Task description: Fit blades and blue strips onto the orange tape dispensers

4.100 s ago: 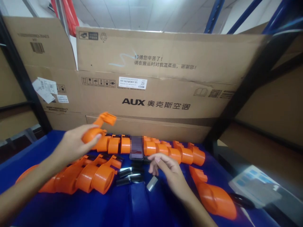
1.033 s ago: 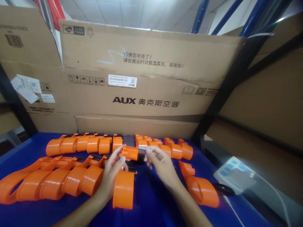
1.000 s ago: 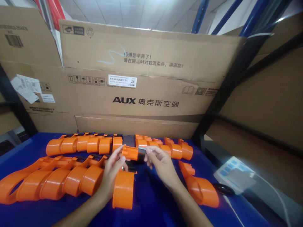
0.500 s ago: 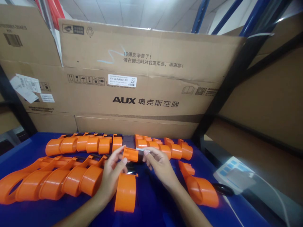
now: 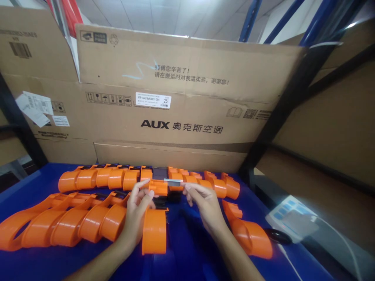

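My left hand [image 5: 140, 205] is closed around the head of an orange tape dispenser [image 5: 154, 231], whose wide round hub hangs below the fingers. A thin grey metal blade with a toothed edge [image 5: 172, 182] sticks out to the right from the top of the dispenser's head. At the blade's right end, the thumb and index finger of my right hand [image 5: 202, 201] are pinched together. The fingertips partly hide how firmly they grip it. Dark parts show just behind the head, and I cannot tell whether they belong to this dispenser.
Several orange dispensers stand in a back row [image 5: 115, 177] and a left front row [image 5: 68, 228] on the blue table [image 5: 187, 261]. Another dispenser [image 5: 253, 238] lies at right, beside a white device with a cable [image 5: 293, 218]. A large cardboard sheet [image 5: 181, 101] stands behind.
The dispenser has risen slightly and shifted left. My right fingers have moved a little right towards the blade's end, so more of the blade shows.
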Demonstrator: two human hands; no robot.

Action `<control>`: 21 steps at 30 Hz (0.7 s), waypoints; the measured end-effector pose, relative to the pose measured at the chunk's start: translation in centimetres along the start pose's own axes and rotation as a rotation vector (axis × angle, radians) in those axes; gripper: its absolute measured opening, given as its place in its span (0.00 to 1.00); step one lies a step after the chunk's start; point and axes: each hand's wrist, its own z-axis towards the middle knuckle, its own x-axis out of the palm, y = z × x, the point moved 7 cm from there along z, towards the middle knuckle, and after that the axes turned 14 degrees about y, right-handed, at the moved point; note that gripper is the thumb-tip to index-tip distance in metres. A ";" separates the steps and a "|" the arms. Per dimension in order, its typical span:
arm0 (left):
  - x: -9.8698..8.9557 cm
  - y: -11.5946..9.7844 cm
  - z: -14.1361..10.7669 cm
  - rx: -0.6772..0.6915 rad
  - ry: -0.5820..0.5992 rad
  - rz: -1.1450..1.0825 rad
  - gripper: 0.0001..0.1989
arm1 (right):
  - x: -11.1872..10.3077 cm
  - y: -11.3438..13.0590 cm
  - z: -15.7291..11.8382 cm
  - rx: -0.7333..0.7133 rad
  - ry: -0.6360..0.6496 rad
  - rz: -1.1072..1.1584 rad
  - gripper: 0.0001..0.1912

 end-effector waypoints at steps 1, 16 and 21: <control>0.0 0.0 0.0 -0.001 -0.006 0.001 0.25 | 0.0 0.0 0.0 0.004 0.003 0.017 0.14; 0.7 0.1 -0.1 -0.047 0.059 0.022 0.26 | 2.1 0.3 -0.4 0.057 0.192 -0.069 0.21; 1.0 0.0 -0.1 -0.043 0.100 0.041 0.25 | 2.4 0.3 -0.4 0.055 0.239 -0.104 0.21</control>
